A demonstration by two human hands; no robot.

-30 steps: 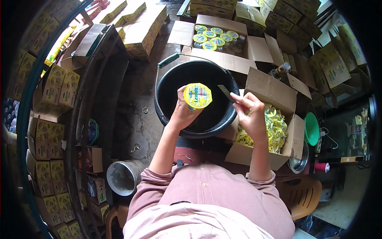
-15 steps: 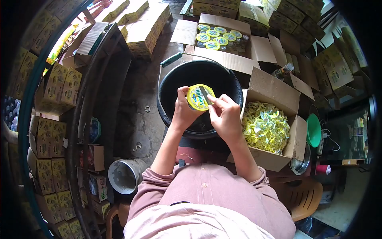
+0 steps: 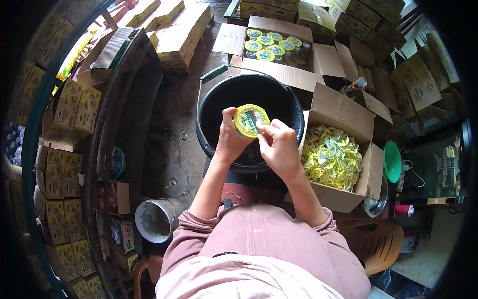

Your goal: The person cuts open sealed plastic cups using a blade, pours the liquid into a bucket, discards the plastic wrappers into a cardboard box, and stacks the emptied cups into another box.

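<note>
Over the black bucket (image 3: pixel 214 97), my left hand (image 3: pixel 229 139) is wrapped round a plastic cup (image 3: pixel 245 119) with a yellow-rimmed lid printed "Lemon". My right hand (image 3: pixel 280 149) pinches a thin, flat, dark strip like a small blade (image 3: pixel 255 118), lying across the lid. Its exact kind is hard to make out. Both hands are closed, their fingertips close together at the lid. To the right, a cardboard box (image 3: pixel 371 177) holds a heap of yellow and clear film scraps (image 3: pixel 332 159).
Behind the bucket, an open carton (image 3: pixel 231 40) contains several yellow-lidded cups (image 3: pixel 265 54). A grey bucket (image 3: pixel 154 222) stands at lower left beside a dark shelf (image 3: pixel 99 149). Stacked yellow boxes (image 3: pixel 64 169) line the left. A green bowl (image 3: pixel 392 162) and a glass bottle (image 3: pixel 354 88) are at right.
The dark strip has shifted slightly lower and to a different angle on the lid. My right hand has moved a little down and left. The cup stays in my left hand.
</note>
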